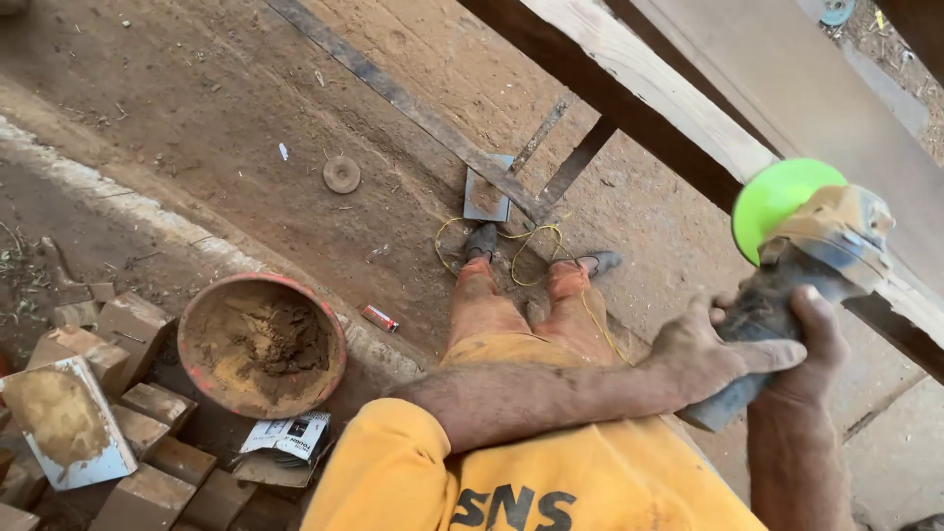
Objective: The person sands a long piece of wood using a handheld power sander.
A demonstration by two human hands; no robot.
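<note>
Grinder: the grinder (787, 285), dusty grey with a bright green disc at its top end, sits at the right of the frame, its head against the lower edge of the beam (639, 98).
Left hand: the left hand (703, 349) comes in from the lower middle and is wrapped around the grinder's body from the left side.
Right hand: the right hand (811, 349) rises from the lower right and is clasped on the same body, thumb up along it.
Beam: pale wood, running from the top middle down to the right edge.
Below: legs in dusty orange trousers, feet on brown dirt among a yellow cord (521, 246).
Lower left: a round pan (262, 344) of earth, beside stacked bricks (147, 462).
</note>
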